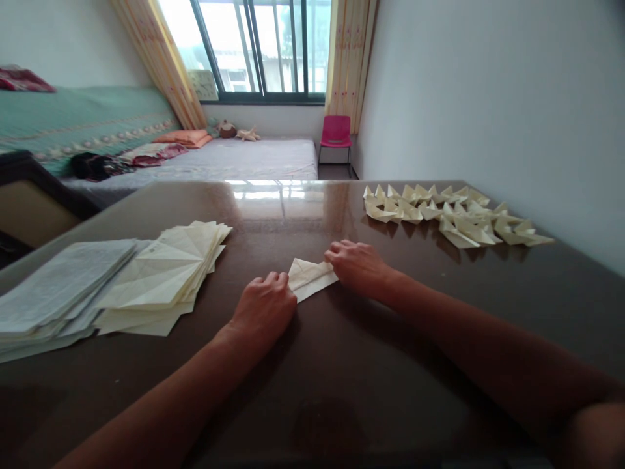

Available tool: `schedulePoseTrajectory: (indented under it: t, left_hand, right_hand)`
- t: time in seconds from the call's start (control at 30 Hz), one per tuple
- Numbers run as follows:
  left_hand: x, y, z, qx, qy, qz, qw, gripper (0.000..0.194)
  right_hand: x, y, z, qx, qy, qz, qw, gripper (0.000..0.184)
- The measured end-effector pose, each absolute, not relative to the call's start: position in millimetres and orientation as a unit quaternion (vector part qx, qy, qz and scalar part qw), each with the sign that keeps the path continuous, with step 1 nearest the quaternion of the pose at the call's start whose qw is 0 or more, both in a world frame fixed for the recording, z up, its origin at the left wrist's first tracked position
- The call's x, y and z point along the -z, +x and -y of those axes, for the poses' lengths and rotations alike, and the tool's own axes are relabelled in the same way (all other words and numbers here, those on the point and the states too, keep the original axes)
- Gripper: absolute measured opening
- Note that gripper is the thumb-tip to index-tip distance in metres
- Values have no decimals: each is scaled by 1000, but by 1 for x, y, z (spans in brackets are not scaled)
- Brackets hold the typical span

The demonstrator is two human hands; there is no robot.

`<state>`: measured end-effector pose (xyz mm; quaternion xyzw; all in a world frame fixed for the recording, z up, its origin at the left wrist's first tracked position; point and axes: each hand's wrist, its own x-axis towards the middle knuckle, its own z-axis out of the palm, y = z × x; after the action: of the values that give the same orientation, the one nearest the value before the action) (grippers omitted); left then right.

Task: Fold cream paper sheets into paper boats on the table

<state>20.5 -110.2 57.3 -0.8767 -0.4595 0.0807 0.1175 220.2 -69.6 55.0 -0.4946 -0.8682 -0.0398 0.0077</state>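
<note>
A small cream folded paper (308, 277) lies on the dark glossy table (342, 365) between my hands. My left hand (263, 305) is curled closed at the paper's near left end, its fingertips pressing on it. My right hand (359, 266) is bent over the paper's right end, fingers curled down onto it. Part of the paper is hidden under both hands.
A stack of cream creased sheets (163, 277) and a pile of white sheets (58, 293) lie at the left. Several finished folded paper pieces (452, 218) lie at the far right near the wall. A bed (219, 159), a pink chair (335, 133) and a window stand behind the table.
</note>
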Motion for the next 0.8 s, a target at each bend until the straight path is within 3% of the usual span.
schedulePoseTrajectory:
  t: [0.17,0.33,0.5,0.67,0.8]
  left_hand:
    - [-58,20,106,-66,-870,477,106,25]
    - [-56,18,104,-52,-871,479,98,25]
    - [-57,15,102,-26,-867,490,85,23]
    - [-53,14,91,120,-839,528,58,23]
    - [-37,15,76,186,-846,493,-79,25]
  right_hand:
    - [-30,222,52,-46,-470,871,133,30]
    - [-21,222,47,-166,-468,845,200,18]
    - [-30,220,50,-293,-486,790,232,14]
    - [-34,226,45,-315,-430,817,220,15]
    - [-31,229,40,-336,-377,835,217,17]
